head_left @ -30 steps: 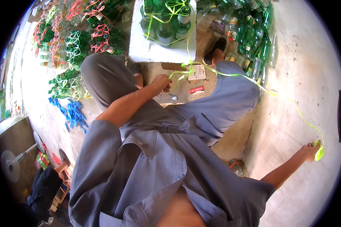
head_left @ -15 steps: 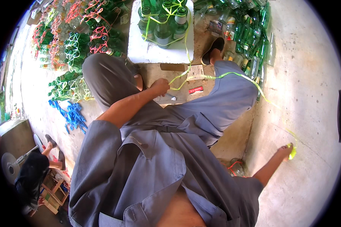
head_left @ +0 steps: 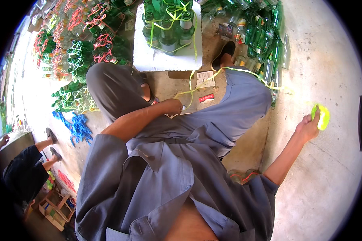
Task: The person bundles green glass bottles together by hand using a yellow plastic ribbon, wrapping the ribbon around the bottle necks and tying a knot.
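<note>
My left hand [head_left: 173,107] is closed low between my knees. A small pale tip sticks out beside its fingers; what it grips is mostly hidden. Just beyond it, a yellow-green plastic strap [head_left: 192,91] runs up to a group of green glass bottles [head_left: 168,38] standing on a white block [head_left: 165,63]. The strap loops around the bottles and crosses over their necks. Another length lies across my right thigh and trails off to the right. Out to the right, my right hand [head_left: 307,127] is closed around a bright yellow-green coil of strap [head_left: 322,117].
Strapped bundles of bottles [head_left: 78,56] stand at the far left. Loose bottles [head_left: 265,44] are heaped at the far right. Blue straps [head_left: 79,127] lie on the floor by my left knee. A red packet [head_left: 206,98] lies before me. Another person [head_left: 26,172] is at lower left.
My left hand has drawn back toward my lap, off the strap, to where a small grey object lay. My right hand has risen, and the strap across my thigh has shifted.
</note>
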`<state>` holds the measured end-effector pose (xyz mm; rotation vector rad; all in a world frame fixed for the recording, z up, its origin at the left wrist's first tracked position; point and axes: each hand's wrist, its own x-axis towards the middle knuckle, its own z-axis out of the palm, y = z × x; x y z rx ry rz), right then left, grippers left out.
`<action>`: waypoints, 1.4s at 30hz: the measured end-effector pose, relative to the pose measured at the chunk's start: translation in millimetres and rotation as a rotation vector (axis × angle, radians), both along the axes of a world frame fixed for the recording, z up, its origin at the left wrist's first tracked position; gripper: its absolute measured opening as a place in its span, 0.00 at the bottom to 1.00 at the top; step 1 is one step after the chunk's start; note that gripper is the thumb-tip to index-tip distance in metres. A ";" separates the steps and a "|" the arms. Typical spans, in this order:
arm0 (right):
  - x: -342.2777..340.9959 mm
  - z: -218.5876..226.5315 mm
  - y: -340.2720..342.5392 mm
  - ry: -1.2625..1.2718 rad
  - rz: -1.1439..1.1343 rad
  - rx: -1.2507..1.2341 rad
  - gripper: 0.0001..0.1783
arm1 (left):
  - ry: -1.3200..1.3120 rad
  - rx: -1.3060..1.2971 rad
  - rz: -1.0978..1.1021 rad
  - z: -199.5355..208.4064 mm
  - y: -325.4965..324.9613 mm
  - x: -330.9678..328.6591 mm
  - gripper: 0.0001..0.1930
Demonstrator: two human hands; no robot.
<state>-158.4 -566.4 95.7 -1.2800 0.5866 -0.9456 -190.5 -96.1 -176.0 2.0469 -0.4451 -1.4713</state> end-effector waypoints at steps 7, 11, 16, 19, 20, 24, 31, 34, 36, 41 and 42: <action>49.7 79.8 136.4 -0.223 0.468 -0.289 0.16 | -0.104 -0.155 -0.116 0.0 -4.8 0.0 0.10; 56.0 57.4 193.8 -0.019 0.573 -0.343 0.14 | -0.126 -0.156 -0.170 -2.1 -2.5 -1.3 0.11; 62.7 -39.2 235.5 0.431 0.831 -0.188 0.08 | -0.008 -0.119 -0.099 -17.6 -15.7 -1.9 0.12; 63.3 -147.4 243.7 0.504 0.764 -0.135 0.09 | -0.207 -0.223 -0.250 -24.8 -14.5 -3.7 0.13; 61.9 -184.2 243.5 0.527 0.733 -0.107 0.09 | -0.300 -0.261 -0.332 -24.3 -15.0 -3.4 0.14; 60.5 -286.2 241.5 0.839 0.523 0.012 0.12 | -0.181 -0.159 -0.243 -16.3 -19.3 -1.3 0.15; 55.3 -369.5 229.4 1.251 0.350 0.032 0.15 | -0.092 -0.196 -0.040 -1.3 -22.6 6.0 0.15; 56.9 -411.5 222.2 1.348 0.308 0.055 0.15 | -0.072 -0.229 -0.011 -4.8 -29.5 4.0 0.13; 55.9 -425.5 213.9 1.404 0.305 0.070 0.15 | -0.082 -0.241 -0.009 -4.2 -34.4 3.0 0.13; 63.0 -391.2 229.4 1.484 0.251 0.204 0.18 | -0.129 -0.144 0.012 0.5 -37.1 2.4 0.12; 63.2 -391.4 225.0 1.529 0.236 0.138 0.18 | -0.141 -0.161 0.013 2.1 -40.0 3.4 0.12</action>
